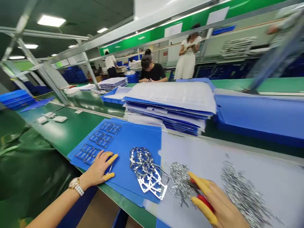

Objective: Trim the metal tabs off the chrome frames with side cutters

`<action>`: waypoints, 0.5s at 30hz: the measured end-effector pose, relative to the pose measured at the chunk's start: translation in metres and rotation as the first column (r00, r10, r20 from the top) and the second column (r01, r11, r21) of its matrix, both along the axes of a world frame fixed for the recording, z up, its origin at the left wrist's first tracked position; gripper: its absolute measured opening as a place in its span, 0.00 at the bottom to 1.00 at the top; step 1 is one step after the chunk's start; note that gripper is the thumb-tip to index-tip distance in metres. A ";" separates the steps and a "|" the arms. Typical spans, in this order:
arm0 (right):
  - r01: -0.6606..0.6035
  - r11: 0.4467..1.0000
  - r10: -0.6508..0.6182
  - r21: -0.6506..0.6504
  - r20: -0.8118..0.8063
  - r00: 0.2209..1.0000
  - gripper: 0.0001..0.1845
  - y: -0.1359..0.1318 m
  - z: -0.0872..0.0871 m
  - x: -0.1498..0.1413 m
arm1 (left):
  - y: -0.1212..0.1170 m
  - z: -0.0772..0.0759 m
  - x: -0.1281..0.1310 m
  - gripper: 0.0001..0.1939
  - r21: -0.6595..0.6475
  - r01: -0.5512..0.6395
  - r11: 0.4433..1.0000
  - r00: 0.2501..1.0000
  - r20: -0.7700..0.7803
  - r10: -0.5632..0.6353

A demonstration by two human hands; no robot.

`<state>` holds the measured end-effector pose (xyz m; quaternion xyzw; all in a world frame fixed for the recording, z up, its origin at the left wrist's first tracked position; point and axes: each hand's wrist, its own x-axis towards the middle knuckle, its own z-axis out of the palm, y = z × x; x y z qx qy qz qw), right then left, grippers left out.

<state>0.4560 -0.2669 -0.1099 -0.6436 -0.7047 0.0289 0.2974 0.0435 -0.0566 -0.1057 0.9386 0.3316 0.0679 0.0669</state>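
Observation:
My left hand (101,169), with yellow finger covers, lies spread at the near edge of a blue sheet (123,133). It partly covers one of several thin metal frames (85,153) with small parts in them; part of a frame shows between thumb and fingers. My right hand (213,199), also in yellow finger covers, is closed around red-handled pliers (205,202); their tip is too blurred to make out. Left of the pliers is a heap of small shiny metal pieces (179,179). Between my hands sits a tangled pile of silvery metal frames (144,164).
A larger heap of slender metal pieces (244,190) lies on the white sheet (201,148) at right. Behind stands a tall stack of sheets (171,98), beside a blue tray (261,117). White blocks (59,119) rest on the green table (71,126). Other people are across the bench.

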 end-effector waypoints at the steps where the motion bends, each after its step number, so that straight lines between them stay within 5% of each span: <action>1: 0.035 0.999 -0.035 0.001 -0.006 0.999 0.26 0.000 0.009 -0.004 | 0.001 -0.003 0.004 0.36 -0.006 0.003 1.000 0.997 0.073 -0.002; 3: 0.105 0.994 -0.105 -0.019 0.007 0.994 0.23 -0.001 0.021 -0.009 | 0.002 0.001 0.020 0.37 -0.108 -0.019 0.994 0.942 0.330 0.054; 5: 0.170 0.985 -0.169 -0.024 0.041 0.985 0.19 -0.002 0.026 -0.011 | -0.002 0.017 0.047 0.39 -0.348 0.015 0.938 0.721 0.653 0.231; 6: 0.190 0.981 -0.188 -0.028 0.060 0.980 0.17 -0.002 0.026 -0.011 | -0.006 0.028 0.065 0.39 -0.496 0.128 0.859 0.539 0.762 0.359; 7: 0.203 0.979 -0.200 -0.026 0.076 0.977 0.16 -0.001 0.027 -0.013 | -0.011 0.040 0.085 0.38 -0.623 0.296 0.724 0.361 0.775 0.519; 8: 0.207 0.978 -0.205 -0.018 0.087 0.975 0.15 0.000 0.028 -0.014 | -0.016 0.052 0.107 0.37 -0.690 0.480 0.542 0.286 0.707 0.647; 9: 0.202 0.979 -0.201 -0.004 0.096 0.975 0.14 0.001 0.030 -0.016 | -0.021 0.063 0.130 0.36 -0.688 0.621 0.375 0.257 0.631 0.732; 11: 0.171 0.984 -0.176 0.057 0.126 0.976 0.15 0.005 0.035 -0.022 | -0.032 0.077 0.175 0.33 -0.611 0.776 0.156 0.257 0.532 0.807; 15: 0.138 0.964 -0.197 0.228 0.260 0.946 0.15 0.005 0.051 -0.032 | -0.050 0.073 0.244 0.33 -0.560 0.816 -0.143 0.432 0.427 0.795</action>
